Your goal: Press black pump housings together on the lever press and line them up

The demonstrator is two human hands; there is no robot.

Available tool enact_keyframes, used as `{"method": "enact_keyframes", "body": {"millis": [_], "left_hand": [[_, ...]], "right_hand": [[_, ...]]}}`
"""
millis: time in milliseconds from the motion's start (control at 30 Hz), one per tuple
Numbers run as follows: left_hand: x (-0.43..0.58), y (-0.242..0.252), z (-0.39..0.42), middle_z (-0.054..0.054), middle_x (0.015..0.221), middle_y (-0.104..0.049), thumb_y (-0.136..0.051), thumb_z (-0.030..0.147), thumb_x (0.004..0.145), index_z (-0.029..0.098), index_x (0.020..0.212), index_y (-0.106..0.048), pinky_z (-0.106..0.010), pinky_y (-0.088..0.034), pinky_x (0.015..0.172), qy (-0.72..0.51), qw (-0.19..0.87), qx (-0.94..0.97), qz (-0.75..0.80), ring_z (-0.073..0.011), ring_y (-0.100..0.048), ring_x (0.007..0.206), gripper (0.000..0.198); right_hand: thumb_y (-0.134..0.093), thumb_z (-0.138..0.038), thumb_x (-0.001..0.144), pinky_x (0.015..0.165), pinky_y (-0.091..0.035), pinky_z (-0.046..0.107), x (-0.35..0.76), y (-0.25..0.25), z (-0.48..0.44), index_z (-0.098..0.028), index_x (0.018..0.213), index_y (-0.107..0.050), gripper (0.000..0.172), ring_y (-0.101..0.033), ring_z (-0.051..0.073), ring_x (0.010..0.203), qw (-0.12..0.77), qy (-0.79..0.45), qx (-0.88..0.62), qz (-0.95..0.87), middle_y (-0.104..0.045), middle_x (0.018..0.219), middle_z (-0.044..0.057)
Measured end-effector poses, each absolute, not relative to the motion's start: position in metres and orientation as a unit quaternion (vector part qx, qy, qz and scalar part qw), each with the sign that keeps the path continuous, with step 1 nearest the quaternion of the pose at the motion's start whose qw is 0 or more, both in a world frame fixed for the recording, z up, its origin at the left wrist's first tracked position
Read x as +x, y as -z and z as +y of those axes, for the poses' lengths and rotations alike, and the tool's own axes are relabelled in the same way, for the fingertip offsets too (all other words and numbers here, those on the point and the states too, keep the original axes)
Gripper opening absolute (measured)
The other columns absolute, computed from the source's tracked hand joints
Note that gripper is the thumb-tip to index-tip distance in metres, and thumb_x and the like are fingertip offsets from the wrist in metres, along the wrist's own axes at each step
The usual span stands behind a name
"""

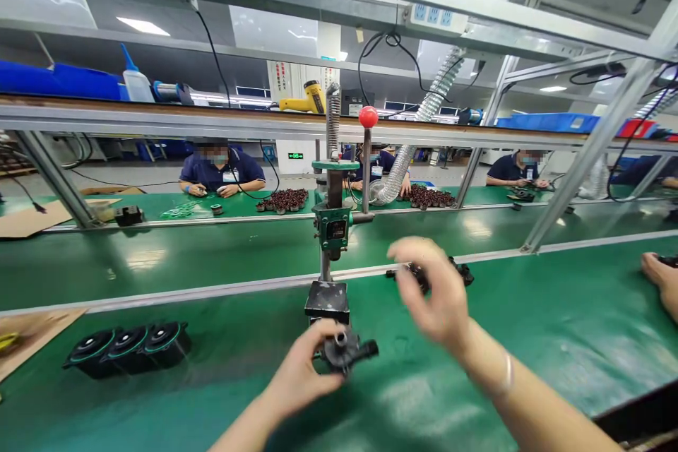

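Note:
My left hand (310, 371) is closed around a black pump housing (342, 352), a round plastic part with a central stub and a side pipe pointing right. It is held just in front of the black base block of a green lever press (332, 226). My right hand (437, 293), slightly blurred, is raised to the right of the press with thumb and fingers curved apart and nothing visible between them. Behind it, partly covered, lie more black parts (463, 272) on the green mat. The press has a lever with a red ball knob (368, 116).
Three black round-topped units (127, 347) stand in a row on the left of the green bench. Cardboard (39, 339) lies at the left edge. Another person's hand (662, 282) is at the far right. Co-workers sit across the conveyor, beyond an aluminium frame (577, 155).

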State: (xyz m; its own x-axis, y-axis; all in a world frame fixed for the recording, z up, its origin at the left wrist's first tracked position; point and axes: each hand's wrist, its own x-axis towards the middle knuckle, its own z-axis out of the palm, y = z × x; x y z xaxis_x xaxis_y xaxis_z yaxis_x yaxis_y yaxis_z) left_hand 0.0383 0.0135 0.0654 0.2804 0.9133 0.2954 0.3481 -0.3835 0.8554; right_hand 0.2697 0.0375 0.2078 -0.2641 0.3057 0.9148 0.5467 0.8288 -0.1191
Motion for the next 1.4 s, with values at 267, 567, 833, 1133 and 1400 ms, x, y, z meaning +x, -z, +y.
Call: {"method": "enact_keyframes", "body": {"millis": [267, 567, 833, 1133, 1400], "left_hand": [[0.124, 0.02, -0.016, -0.011, 0.121, -0.059, -0.057, 0.014, 0.076, 0.024, 0.121, -0.05, -0.046, -0.047, 0.104, -0.431, 0.341, 0.678, 0.488, -0.0261, -0.058, 0.117, 0.046], [0.082, -0.039, 0.004, -0.015, 0.155, -0.025, -0.061, 0.018, 0.084, 0.033, 0.144, -0.014, -0.064, -0.018, 0.117, -0.328, 0.12, 0.863, 0.366, -0.0339, -0.015, 0.148, 0.078], [0.024, -0.117, 0.115, -0.016, 0.145, -0.046, -0.073, 0.031, 0.071, 0.018, 0.139, -0.038, -0.049, -0.037, 0.111, -0.11, 0.166, 0.856, 0.478, -0.0347, -0.042, 0.136, 0.077], [0.049, -0.107, 0.123, -0.015, 0.126, -0.061, -0.074, 0.034, 0.064, 0.018, 0.125, -0.052, -0.043, -0.047, 0.094, -0.077, 0.115, 0.83, 0.539, -0.0352, -0.059, 0.114, 0.067], [0.053, -0.112, 0.122, -0.014, 0.126, -0.06, -0.07, 0.033, 0.067, 0.015, 0.132, -0.045, -0.041, -0.047, 0.095, -0.03, 0.088, 0.826, 0.555, -0.0342, -0.057, 0.116, 0.073]], "right_hand": [[-0.043, -0.019, 0.083, 0.099, -0.048, 0.041, 0.271, -0.02, -0.027, -0.025, 0.106, -0.063, 0.032, -0.046, 0.015, 0.124, 0.38, 0.169, -0.392, -0.821, -0.052, 0.126, 0.004], [-0.059, -0.034, 0.08, 0.103, -0.045, 0.038, 0.334, -0.003, 0.0, -0.033, 0.105, -0.065, 0.026, -0.047, 0.013, 0.118, 0.306, 0.246, -0.492, -0.777, -0.052, 0.121, 0.002], [-0.046, -0.042, 0.085, 0.09, -0.044, 0.051, 0.519, -0.01, 0.076, -0.017, 0.119, -0.061, 0.045, -0.049, 0.024, 0.108, 0.233, 0.257, -0.704, -0.62, -0.051, 0.115, 0.017], [-0.039, -0.042, 0.088, 0.108, -0.041, 0.041, 0.483, -0.034, 0.123, -0.011, 0.132, -0.049, 0.054, -0.041, 0.021, 0.128, 0.238, 0.213, -0.688, -0.652, -0.042, 0.133, 0.018], [-0.039, -0.031, 0.089, 0.106, -0.039, 0.042, 0.389, -0.005, 0.171, -0.017, 0.134, -0.049, 0.048, -0.041, 0.022, 0.125, 0.228, 0.105, -0.637, -0.729, -0.048, 0.123, 0.015]]}}
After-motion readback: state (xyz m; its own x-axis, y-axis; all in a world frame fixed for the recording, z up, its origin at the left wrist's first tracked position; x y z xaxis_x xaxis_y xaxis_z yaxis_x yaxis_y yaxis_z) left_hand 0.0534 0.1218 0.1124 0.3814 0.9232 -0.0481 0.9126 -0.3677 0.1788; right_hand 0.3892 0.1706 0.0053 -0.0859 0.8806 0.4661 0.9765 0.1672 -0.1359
